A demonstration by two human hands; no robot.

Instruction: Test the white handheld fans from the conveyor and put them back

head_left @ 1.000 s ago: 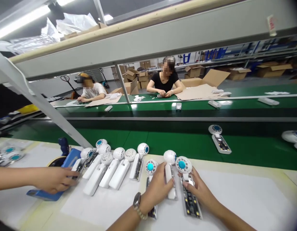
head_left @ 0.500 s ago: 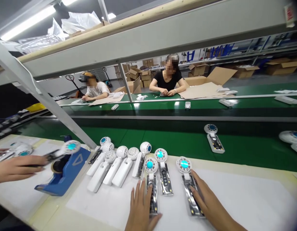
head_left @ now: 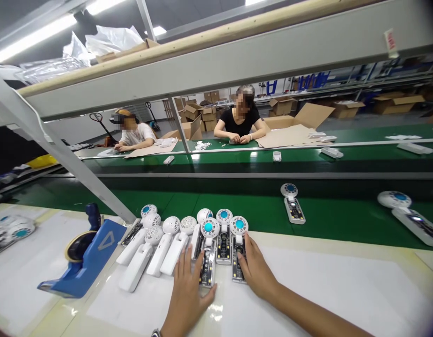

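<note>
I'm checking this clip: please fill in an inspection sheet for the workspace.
Surface: pale table with white sheets on it.
Job's things: handheld units with round heads; some lie white back up, others show circuit boards.
Clutter: blue tape dispenser left of the units; more units at far left.
Hands: left hand open, touching a board-up unit; right hand holds the board-up unit to its left.
Cables: apparently one, white, along the slanted post.
Surroundings: green belt bearing two units, two people opposite, cardboard boxes, overhead shelf.
</note>
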